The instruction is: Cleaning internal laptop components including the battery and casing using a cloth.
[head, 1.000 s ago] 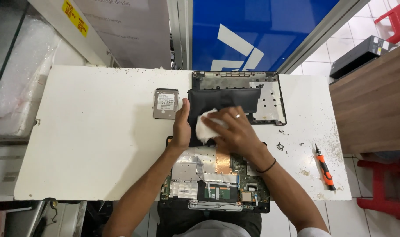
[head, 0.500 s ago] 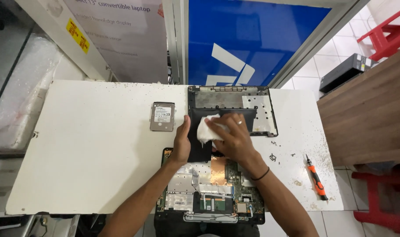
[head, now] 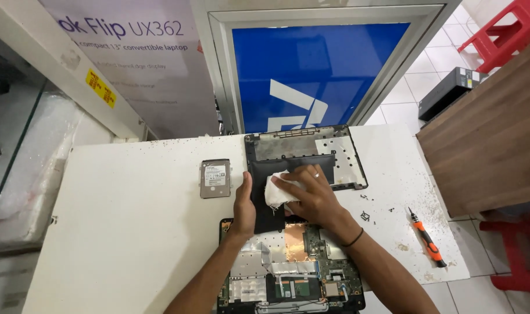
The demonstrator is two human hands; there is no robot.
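My right hand (head: 310, 195) presses a white cloth (head: 275, 189) onto a flat black laptop battery (head: 265, 177). My left hand (head: 243, 206) rests flat against the battery's left edge, steadying it. The battery lies across the black laptop bottom cover (head: 346, 154) at the far middle of the white table (head: 131, 232). An opened laptop (head: 288, 267) with its circuit board and copper heat pipe exposed sits at the near edge, under my forearms. A silver hard drive (head: 215, 178) lies just left of my left hand.
An orange-and-black screwdriver (head: 426, 238) lies at the table's right, with small screws (head: 366, 215) scattered nearby. A wooden counter (head: 486, 134) stands to the right, red stools (head: 497, 29) beyond it. A blue panel (head: 311, 75) leans behind the table.
The camera has tilted and shifted, so the table sits lower in view. My right hand with the cloth has slid slightly across the battery; my left hand stays at its edge.
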